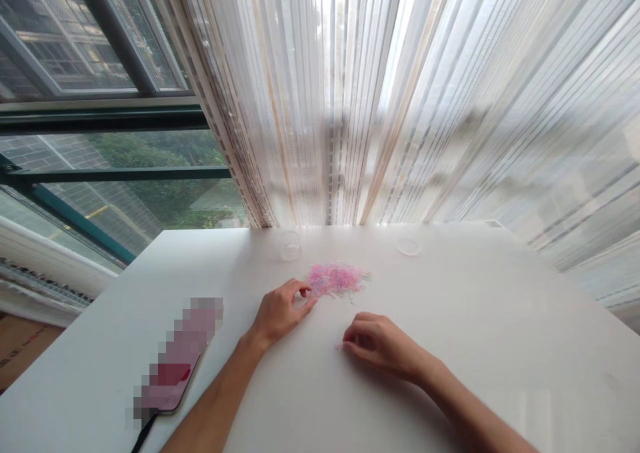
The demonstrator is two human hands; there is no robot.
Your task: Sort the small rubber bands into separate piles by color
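A loose pile of tiny, thin pink and pale see-through pieces (337, 278), resembling small elastic bands, lies on the white table. My left hand (283, 309) rests at the pile's left edge, its fingers curved and the thumb a little apart from them. Whether it touches single pieces is too small to tell. Nearer to me and right of the pile, my right hand (383, 346) is closed in a pinch. A small pink band-like piece (339, 346) shows at its fingertips. The other fingers are curled in toward the palm.
Behind the pile stands a small clear round container (289, 246). A clear round lid (409, 246) lies farther right on the white table (480, 319). At the left is a phone (183, 359), partly pixelated, with a dark cord. Sheer curtains (320, 106) and a window border the far edge.
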